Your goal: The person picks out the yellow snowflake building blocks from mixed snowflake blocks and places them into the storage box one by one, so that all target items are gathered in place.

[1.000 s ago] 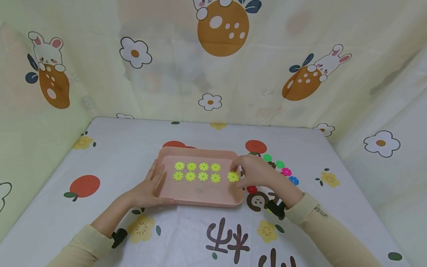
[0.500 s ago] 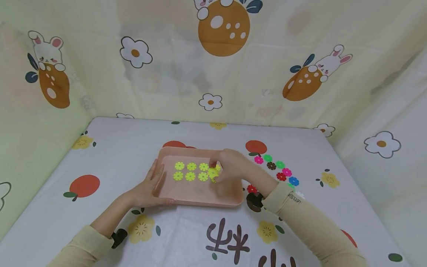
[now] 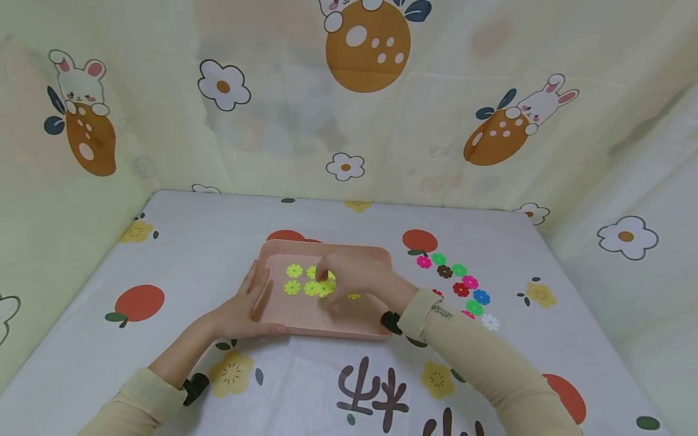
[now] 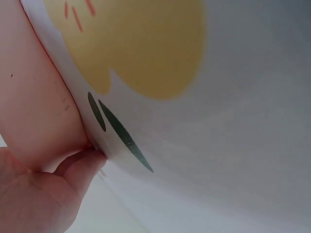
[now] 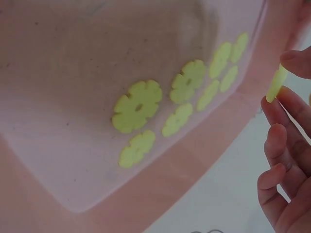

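Note:
A shallow pink tray (image 3: 305, 318) lies on the table with yellow flower-shaped pieces (image 3: 292, 287) laid flat in two rows. At its near left corner my left hand (image 3: 237, 312) rests against the outside, fingers straight along the left wall and thumb along the front wall. In the left wrist view the thumb (image 4: 85, 170) touches that wall. My right hand (image 3: 354, 278) is over the middle of the tray, hiding part of the rows. Thumb and fingertips pinch one yellow flower-shaped piece (image 5: 276, 85), tilted on edge above the others in the right wrist view.
Right of the tray, several loose flower-shaped pieces are scattered, among them a brown piece (image 3: 444, 271), a blue piece (image 3: 481, 297) and a white piece (image 3: 490, 322). The tablecloth (image 3: 294, 387) has printed fruit and flowers. A patterned curtain (image 3: 272, 133) encloses the back and sides.
My right hand has moved left from the tray's right edge to over its middle, carrying the pinched yellow piece. Loose pieces on the right are more exposed. My left hand has stayed put.

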A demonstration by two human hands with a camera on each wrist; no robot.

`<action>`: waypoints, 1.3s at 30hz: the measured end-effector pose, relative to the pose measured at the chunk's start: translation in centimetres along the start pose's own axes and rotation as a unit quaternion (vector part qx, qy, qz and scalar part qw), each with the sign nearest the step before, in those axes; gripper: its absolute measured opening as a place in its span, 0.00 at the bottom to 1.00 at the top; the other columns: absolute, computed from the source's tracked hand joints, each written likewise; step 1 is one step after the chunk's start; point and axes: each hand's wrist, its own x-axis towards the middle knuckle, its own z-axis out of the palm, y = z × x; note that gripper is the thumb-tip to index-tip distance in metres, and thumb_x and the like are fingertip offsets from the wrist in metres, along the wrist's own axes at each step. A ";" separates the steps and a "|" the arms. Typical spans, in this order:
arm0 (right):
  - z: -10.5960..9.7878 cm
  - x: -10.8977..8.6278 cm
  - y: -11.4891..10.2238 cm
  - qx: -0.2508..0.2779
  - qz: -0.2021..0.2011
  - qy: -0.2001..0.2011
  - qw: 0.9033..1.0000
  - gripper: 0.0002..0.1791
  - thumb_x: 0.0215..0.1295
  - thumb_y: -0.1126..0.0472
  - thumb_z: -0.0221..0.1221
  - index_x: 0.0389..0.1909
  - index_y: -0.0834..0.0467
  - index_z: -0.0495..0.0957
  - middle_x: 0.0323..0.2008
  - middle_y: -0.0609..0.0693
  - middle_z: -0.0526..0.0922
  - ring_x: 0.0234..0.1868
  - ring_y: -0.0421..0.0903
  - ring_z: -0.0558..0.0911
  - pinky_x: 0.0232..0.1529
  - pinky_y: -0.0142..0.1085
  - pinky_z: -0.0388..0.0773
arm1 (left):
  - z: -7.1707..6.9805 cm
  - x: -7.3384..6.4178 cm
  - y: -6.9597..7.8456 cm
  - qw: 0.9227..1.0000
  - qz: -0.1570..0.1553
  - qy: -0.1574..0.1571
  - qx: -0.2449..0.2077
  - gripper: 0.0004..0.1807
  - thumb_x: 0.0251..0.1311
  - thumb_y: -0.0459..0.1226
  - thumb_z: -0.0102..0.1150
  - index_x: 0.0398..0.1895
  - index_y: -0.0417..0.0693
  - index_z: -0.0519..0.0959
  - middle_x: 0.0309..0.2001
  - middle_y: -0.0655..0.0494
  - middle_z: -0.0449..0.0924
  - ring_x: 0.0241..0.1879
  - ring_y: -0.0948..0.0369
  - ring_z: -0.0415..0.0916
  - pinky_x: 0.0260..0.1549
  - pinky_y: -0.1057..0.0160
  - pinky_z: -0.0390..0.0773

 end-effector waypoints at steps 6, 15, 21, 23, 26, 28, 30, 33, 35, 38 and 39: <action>0.9 1.0 -0.1 -0.035 -0.015 -0.016 0.999 0.15 0.46 0.55 0.68 0.37 0.52 0.82 0.33 0.39 0.79 0.38 0.38 0.74 0.41 0.30 0.73 | 0.2 0.1 -0.2 1.000 0.003 -0.001 -0.002 0.66 0.41 0.64 0.63 0.71 0.43 0.34 0.70 0.43 0.18 0.65 0.35 0.43 0.53 0.37 0.60; 2.7 1.4 -0.5 -0.008 -0.010 -0.028 1.000 0.12 0.43 0.62 0.67 0.32 0.48 0.81 0.31 0.36 0.77 0.37 0.36 0.73 0.39 0.28 0.73 | 0.3 0.2 -0.3 1.000 -0.001 -0.005 -0.003 0.65 0.41 0.64 0.62 0.71 0.44 0.34 0.70 0.44 0.18 0.65 0.35 0.44 0.53 0.37 0.60; 3.5 1.7 -1.0 -0.016 -0.025 -0.030 0.999 0.13 0.44 0.60 0.68 0.33 0.49 0.82 0.29 0.36 0.77 0.37 0.37 0.72 0.38 0.27 0.72 | 0.2 0.2 -0.2 1.000 0.001 -0.002 -0.005 0.66 0.40 0.64 0.62 0.71 0.44 0.34 0.70 0.44 0.18 0.65 0.34 0.44 0.52 0.36 0.61; 3.5 1.9 -1.2 -0.030 -0.030 -0.030 0.999 0.13 0.43 0.59 0.69 0.34 0.50 0.82 0.29 0.37 0.77 0.37 0.37 0.71 0.39 0.28 0.72 | 0.2 0.2 -0.2 1.000 0.000 -0.003 -0.006 0.65 0.40 0.64 0.62 0.72 0.44 0.35 0.70 0.45 0.17 0.65 0.35 0.44 0.53 0.36 0.61; 3.5 2.0 -1.5 -0.042 -0.032 -0.032 0.998 0.12 0.44 0.59 0.69 0.33 0.50 0.82 0.28 0.37 0.77 0.35 0.38 0.71 0.39 0.28 0.71 | 0.2 0.2 -0.2 1.000 0.002 -0.003 -0.006 0.65 0.41 0.64 0.62 0.71 0.43 0.35 0.70 0.44 0.18 0.65 0.35 0.44 0.53 0.36 0.61; 3.5 2.0 -1.6 -0.044 -0.033 -0.036 0.998 0.12 0.44 0.60 0.69 0.33 0.50 0.81 0.28 0.38 0.77 0.34 0.38 0.71 0.39 0.27 0.71 | 0.1 0.2 -0.1 1.000 0.001 -0.002 -0.007 0.65 0.41 0.64 0.62 0.72 0.44 0.35 0.70 0.45 0.18 0.65 0.35 0.44 0.53 0.37 0.61; 3.4 2.0 -1.6 -0.039 -0.036 -0.037 0.998 0.12 0.44 0.60 0.69 0.33 0.50 0.81 0.28 0.38 0.77 0.34 0.38 0.72 0.38 0.27 0.71 | 0.1 0.1 -0.1 1.000 0.001 -0.003 -0.006 0.65 0.41 0.64 0.62 0.72 0.44 0.35 0.70 0.44 0.18 0.65 0.35 0.44 0.52 0.36 0.61; 3.0 1.9 -1.5 -0.019 -0.022 -0.029 0.999 0.15 0.42 0.61 0.69 0.35 0.50 0.82 0.30 0.38 0.79 0.36 0.37 0.73 0.38 0.27 0.73 | 0.0 0.1 0.0 1.000 0.000 -0.004 -0.006 0.65 0.41 0.63 0.62 0.72 0.44 0.35 0.70 0.44 0.18 0.65 0.34 0.44 0.52 0.36 0.61; 2.6 1.9 -1.4 -0.004 -0.012 -0.026 1.000 0.17 0.42 0.62 0.69 0.37 0.51 0.82 0.33 0.38 0.80 0.39 0.37 0.74 0.40 0.28 0.74 | 0.0 0.1 0.0 1.000 -0.003 -0.004 -0.005 0.65 0.41 0.63 0.62 0.72 0.44 0.34 0.70 0.44 0.18 0.65 0.34 0.44 0.52 0.37 0.62; 2.1 2.0 -1.2 0.011 -0.008 -0.033 0.999 0.18 0.43 0.63 0.67 0.40 0.53 0.81 0.36 0.40 0.80 0.42 0.38 0.75 0.43 0.29 0.74 | 0.0 0.1 0.0 1.000 -0.004 -0.004 -0.004 0.65 0.41 0.63 0.63 0.71 0.43 0.35 0.70 0.44 0.18 0.64 0.34 0.45 0.52 0.37 0.62; 1.9 2.1 -1.1 0.008 -0.012 -0.037 0.999 0.17 0.45 0.63 0.67 0.40 0.53 0.81 0.37 0.40 0.80 0.43 0.38 0.75 0.44 0.29 0.73 | 0.0 0.1 0.0 1.000 -0.004 -0.004 -0.002 0.65 0.41 0.63 0.63 0.71 0.43 0.35 0.70 0.43 0.18 0.64 0.34 0.45 0.52 0.37 0.62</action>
